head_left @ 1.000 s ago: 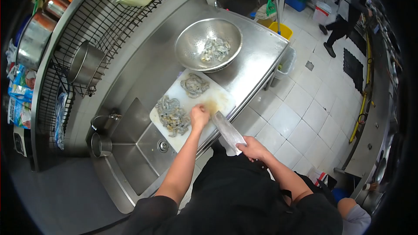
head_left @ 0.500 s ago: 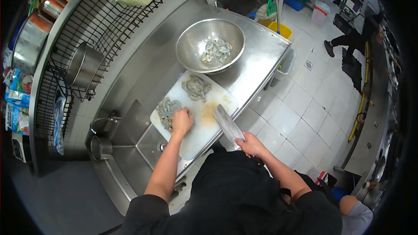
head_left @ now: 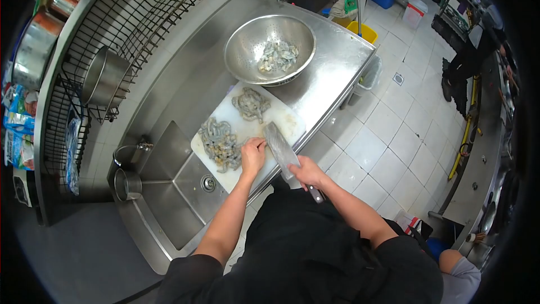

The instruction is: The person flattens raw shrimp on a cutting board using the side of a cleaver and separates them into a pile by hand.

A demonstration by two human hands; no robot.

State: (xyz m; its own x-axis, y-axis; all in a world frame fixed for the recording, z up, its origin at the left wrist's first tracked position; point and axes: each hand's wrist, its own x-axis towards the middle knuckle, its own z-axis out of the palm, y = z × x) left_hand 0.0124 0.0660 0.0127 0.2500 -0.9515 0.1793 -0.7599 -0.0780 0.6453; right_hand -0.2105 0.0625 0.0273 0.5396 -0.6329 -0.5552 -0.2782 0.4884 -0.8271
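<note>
Shrimp [head_left: 219, 142] just left of the left hand [head_left: 253, 155], its hold unclear, look soft, slippery, best pinched mid-body; right hand [head_left: 307, 172] grips the cleaver [head_left: 279, 143]

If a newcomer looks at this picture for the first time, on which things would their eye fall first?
Probably first on the broad cleaver, which the right hand holds over the near edge of the white cutting board, its blade close to the left hand. Next, likely, the two greyish shrimp heaps on that board, and the big metal colander beyond it, with more shrimp inside.
</note>
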